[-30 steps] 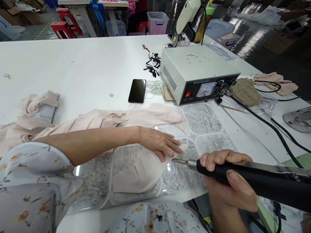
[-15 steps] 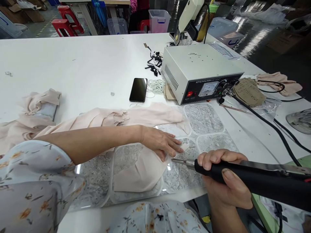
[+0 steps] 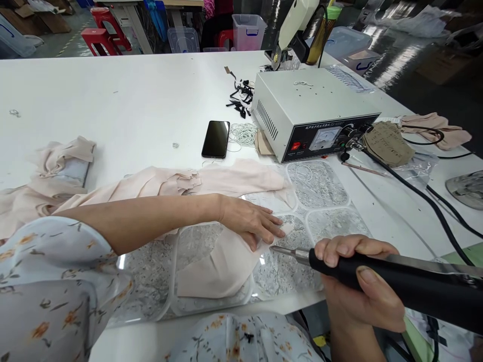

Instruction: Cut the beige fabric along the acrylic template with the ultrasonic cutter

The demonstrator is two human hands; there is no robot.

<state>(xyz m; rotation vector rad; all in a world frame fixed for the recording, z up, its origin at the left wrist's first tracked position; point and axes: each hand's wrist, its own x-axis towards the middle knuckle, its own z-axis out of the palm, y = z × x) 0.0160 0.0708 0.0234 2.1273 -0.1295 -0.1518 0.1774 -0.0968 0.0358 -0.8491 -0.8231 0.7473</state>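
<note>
My left hand (image 3: 254, 221) lies flat with fingers outstretched, pressing a pale pink piece of fabric (image 3: 222, 269) onto a grey marbled mat with clear raised borders (image 3: 279, 271). In my right hand (image 3: 362, 281), fingers wrap round the black handle of a handheld ultrasonic welder (image 3: 339, 269). Its narrow metal tip (image 3: 283, 250) points left, just right of the fabric's edge near my left fingertips. Whether the tip touches the mat I cannot tell. Behind my left forearm lies a row of overlapping pale pink fabric pieces (image 3: 158, 182).
A grey generator box (image 3: 317, 100) stands at the back right; its black cable (image 3: 418, 188) runs to the right. Near it lie a phone (image 3: 216, 139), coiled thin cord (image 3: 243, 134) and black scraps (image 3: 241, 98). A glass jar (image 3: 466, 188) sits at the right.
My right hand has drawn the welder slightly right, so its tip is a little farther from my left fingers. My left hand and the fabric stay put.
</note>
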